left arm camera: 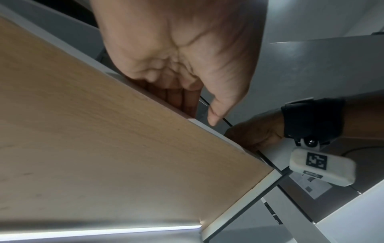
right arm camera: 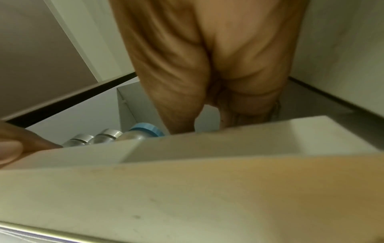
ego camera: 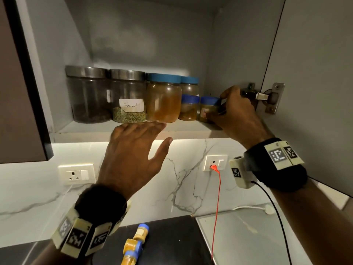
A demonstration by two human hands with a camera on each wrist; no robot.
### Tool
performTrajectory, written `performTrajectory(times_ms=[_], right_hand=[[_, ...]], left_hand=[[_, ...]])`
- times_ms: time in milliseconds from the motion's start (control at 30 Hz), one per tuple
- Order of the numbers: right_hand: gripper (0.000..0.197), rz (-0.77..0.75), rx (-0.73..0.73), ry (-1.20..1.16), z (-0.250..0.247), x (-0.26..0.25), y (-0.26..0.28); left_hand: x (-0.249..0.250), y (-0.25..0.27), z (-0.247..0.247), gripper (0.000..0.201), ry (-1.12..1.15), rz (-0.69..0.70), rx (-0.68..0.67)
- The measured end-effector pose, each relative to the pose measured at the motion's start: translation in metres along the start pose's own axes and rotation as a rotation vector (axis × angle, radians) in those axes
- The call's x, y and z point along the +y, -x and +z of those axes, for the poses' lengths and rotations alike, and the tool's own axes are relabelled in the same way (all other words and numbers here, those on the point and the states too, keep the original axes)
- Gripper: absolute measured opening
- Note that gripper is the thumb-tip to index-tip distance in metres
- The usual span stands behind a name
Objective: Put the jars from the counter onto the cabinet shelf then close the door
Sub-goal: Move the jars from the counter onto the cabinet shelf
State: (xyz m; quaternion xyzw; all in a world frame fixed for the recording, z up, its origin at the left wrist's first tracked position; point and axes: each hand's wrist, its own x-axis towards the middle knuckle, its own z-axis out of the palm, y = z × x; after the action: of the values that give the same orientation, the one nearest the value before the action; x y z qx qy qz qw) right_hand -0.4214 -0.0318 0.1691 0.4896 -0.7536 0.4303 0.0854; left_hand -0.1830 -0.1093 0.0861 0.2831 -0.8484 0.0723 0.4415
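— Gripping anything up there? What's the right hand (ego camera: 236, 111) doing?

— Its fingers and thumb are curled round a small blue-lidded jar (ego camera: 208, 108) standing at the right end of the cabinet shelf (ego camera: 118, 133), close to the door hinge (ego camera: 267, 97).

— And the left hand (ego camera: 131, 152)?

— Spread flat, fingers straight and thumb out, holding nothing. In the head view the fingertips reach the shelf's front edge; whether they touch it I cannot tell.

— What else is on the shelf?

— From the left: two dark jars with steel lids (ego camera: 87, 94), the second one labelled "Fennel" (ego camera: 129, 96), then a tall amber jar with a blue lid (ego camera: 163, 98), another blue-lidded jar behind (ego camera: 189, 85), and a small one (ego camera: 188, 108) just beside the held jar.

— Any still on the counter (ego camera: 172, 236)?

— Yes, a few small amber jars with blue lids (ego camera: 133, 243) lie low in the head view, near a red cable (ego camera: 216, 197).

— The door (ego camera: 315, 73)?

— Open, swung out to the right.
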Motion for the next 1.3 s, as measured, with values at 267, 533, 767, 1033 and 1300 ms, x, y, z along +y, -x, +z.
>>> performTrajectory(times_ms=[267, 533, 767, 1033, 1300], right_hand=[[0.051, -0.004, 0.04, 0.038, 0.003, 0.004, -0.001], [0.041, -0.469, 0.302, -0.012, 0.024, -0.001, 0.06], [0.02, -0.56, -0.37, -0.169, 0.163, 0.026, 0.118], [0.05, -0.28, -1.064, 0.104, 0.373, 0.139, 0.162], [0.083, -0.678, -1.062, 0.375, 0.44, 0.172, 0.194]], left_hand=[[-0.004, 0.001, 0.005, 0.053, -0.001, 0.034, 0.028], [-0.035, 0.03, 0.026, 0.038, -0.033, 0.403, 0.217], [-0.11, 0.149, 0.136, 0.035, 0.252, -0.055, -0.233], [-0.146, 0.275, 0.24, 0.057, 0.188, -0.839, -0.918], [-0.147, 0.289, 0.266, 0.065, 0.085, -0.954, -1.066]])
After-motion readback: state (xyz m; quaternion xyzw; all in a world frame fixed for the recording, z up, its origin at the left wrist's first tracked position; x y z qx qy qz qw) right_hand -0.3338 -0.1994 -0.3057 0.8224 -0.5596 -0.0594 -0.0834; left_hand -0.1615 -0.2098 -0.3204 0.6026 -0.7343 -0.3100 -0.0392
